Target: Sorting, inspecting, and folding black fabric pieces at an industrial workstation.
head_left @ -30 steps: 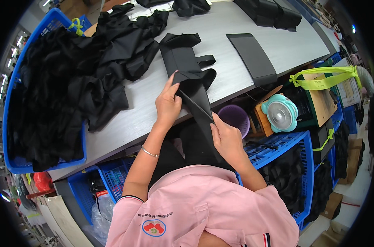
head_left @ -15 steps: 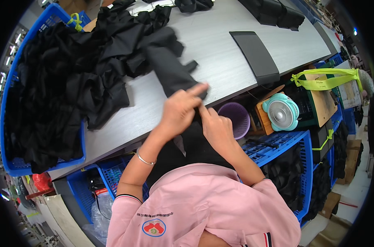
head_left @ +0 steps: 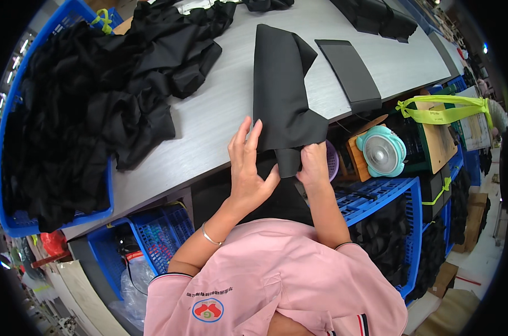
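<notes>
A black cloth piece [head_left: 281,95] lies stretched across the grey table [head_left: 220,112], its near end hanging over the front edge. My right hand [head_left: 314,166] grips that near end at the edge. My left hand [head_left: 249,168] rests beside it with fingers spread, touching the cloth's left side. A silver bracelet sits on my left wrist.
A large heap of black cloth [head_left: 97,95] fills a blue bin [head_left: 19,224] and spills onto the table at left. A flat black panel [head_left: 348,73] lies right of my cloth. Below the table stand blue crates [head_left: 377,201], a small teal fan [head_left: 381,151] and a purple cup [head_left: 332,159].
The bunched cloth has been spread out lengthwise over the table away from me. My hands have moved apart, the left opening flat, the right keeping hold of the near end.
</notes>
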`<state>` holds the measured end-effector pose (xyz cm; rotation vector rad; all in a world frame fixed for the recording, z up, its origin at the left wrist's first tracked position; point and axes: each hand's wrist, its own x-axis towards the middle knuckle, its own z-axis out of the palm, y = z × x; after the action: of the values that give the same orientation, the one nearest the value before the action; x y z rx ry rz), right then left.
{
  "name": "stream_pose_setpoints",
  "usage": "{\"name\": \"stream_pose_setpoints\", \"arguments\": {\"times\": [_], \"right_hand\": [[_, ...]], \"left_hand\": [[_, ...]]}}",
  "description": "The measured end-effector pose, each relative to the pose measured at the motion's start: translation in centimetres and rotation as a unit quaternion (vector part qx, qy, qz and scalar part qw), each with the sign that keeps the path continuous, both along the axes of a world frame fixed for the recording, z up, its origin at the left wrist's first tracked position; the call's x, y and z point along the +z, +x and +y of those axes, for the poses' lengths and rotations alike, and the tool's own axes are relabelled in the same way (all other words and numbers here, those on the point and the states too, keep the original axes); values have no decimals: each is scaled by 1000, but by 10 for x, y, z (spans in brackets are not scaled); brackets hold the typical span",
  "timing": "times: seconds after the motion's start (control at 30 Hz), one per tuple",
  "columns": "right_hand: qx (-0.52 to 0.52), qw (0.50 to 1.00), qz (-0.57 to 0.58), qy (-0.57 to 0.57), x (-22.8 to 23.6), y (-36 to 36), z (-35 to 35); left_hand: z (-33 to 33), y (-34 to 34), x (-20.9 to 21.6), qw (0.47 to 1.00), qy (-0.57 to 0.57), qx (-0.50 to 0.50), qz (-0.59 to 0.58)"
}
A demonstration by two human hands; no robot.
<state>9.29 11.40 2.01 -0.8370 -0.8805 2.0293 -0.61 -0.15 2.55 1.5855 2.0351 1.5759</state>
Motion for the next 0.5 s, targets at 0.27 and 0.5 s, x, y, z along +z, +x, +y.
{"name": "stream_pose_setpoints", "arguments": {"times": [0.27,0.5], "right_hand": [[18,997,62,-48,-17,1,-8],[-1,988,139,-63,-21,-2,-15]], "left_hand": [[26,9,-7,984,89,109,-111],[20,21,4,981,111,103,-118]]}}
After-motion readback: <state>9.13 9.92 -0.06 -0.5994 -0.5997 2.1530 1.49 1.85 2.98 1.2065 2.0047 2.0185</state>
